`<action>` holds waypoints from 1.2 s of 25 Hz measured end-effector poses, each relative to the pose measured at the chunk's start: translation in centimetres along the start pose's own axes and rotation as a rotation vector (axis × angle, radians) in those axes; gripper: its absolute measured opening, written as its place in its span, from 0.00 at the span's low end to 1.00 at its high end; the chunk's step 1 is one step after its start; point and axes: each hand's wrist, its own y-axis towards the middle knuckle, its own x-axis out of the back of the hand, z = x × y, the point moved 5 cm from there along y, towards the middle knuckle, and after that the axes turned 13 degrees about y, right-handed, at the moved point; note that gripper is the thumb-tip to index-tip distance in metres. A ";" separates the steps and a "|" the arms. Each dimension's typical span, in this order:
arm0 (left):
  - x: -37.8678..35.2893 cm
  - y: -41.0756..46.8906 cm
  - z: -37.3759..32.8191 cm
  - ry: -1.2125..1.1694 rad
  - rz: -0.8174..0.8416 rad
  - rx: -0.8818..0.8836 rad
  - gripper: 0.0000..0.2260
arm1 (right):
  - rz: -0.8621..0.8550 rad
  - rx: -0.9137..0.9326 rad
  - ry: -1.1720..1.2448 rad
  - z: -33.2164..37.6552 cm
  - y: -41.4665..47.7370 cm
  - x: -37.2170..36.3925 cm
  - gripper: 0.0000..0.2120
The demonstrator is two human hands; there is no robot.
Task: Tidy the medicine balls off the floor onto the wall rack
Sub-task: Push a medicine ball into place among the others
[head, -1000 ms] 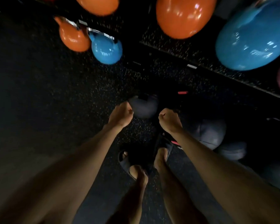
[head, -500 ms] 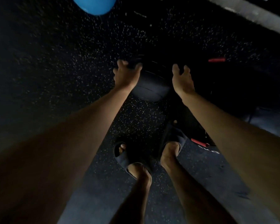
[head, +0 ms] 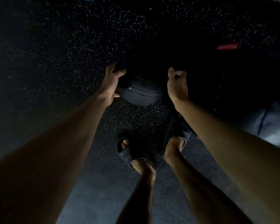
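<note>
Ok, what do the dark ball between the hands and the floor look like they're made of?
The dark ball: probably matte rubber or synthetic leather, judging by its ribbed lines and dull sheen; too dark to be sure. The floor: likely rubber gym flooring, black with pale flecks.

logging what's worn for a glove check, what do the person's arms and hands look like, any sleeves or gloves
Both arms are bare along the whole length in view: no sleeves show. The left hand and right hand wear no gloves, and no watch, band or ring can be made out, though the light is dim. The fingers are uncovered.
</note>
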 end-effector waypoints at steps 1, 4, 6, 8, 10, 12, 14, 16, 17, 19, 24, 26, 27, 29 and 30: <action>0.1 -0.1 0.6 -0.008 -0.011 0.018 0.21 | 0.009 -0.038 0.005 0.0 0.4 -0.6 0.28; -0.4 -0.1 0.5 -0.044 -0.045 0.035 0.18 | 0.044 -0.077 -0.080 -0.3 1.5 -1.8 0.35; -0.5 0.4 -0.2 -0.083 -0.086 0.061 0.19 | 0.049 -0.083 -0.069 -0.7 1.8 -2.1 0.36; -1.0 0.7 -1.1 -0.111 -0.104 0.139 0.32 | 0.065 -0.051 -0.071 -1.0 1.7 -2.2 0.34; -1.2 0.8 -0.6 -0.049 -0.088 0.221 0.53 | 0.084 -0.016 -0.099 -1.5 1.1 -2.3 0.31; -1.2 0.5 0.5 -0.049 -0.001 0.236 0.59 | 0.093 0.001 -0.123 -1.9 0.2 -2.1 0.29; -1.0 -0.1 2.0 -0.103 0.093 0.221 0.54 | 0.072 -0.054 -0.037 -2.5 0.6 -1.7 0.29; -1.2 -1.1 2.7 -0.156 0.114 0.197 0.47 | 0.075 -0.221 0.134 -2.8 1.3 -1.4 0.37; -1.3 -1.3 2.8 -0.169 0.115 0.194 0.45 | 0.099 -0.324 0.178 -3.2 1.5 -1.6 0.42; -1.6 -1.2 3.3 -0.199 0.132 0.197 0.43 | 0.140 -0.457 0.256 -4.6 2.1 -2.1 0.47; -1.8 -0.7 3.2 -0.163 0.183 0.239 0.44 | 0.145 -0.519 0.334 -5.6 2.2 -2.7 0.42; -1.3 -0.7 3.9 -0.164 0.133 0.251 0.45 | 0.136 -0.488 0.322 -5.6 1.5 -2.6 0.39; -1.2 -0.9 4.3 -0.158 0.119 0.256 0.46 | 0.118 -0.480 0.321 -5.7 1.1 -2.5 0.39; -1.3 -1.9 4.5 -0.126 0.098 0.274 0.47 | 0.081 -0.476 0.318 -5.8 -0.2 -1.7 0.38; -1.3 -2.6 4.5 -0.125 0.079 0.289 0.45 | 0.064 -0.482 0.321 -6.0 -1.0 -1.3 0.38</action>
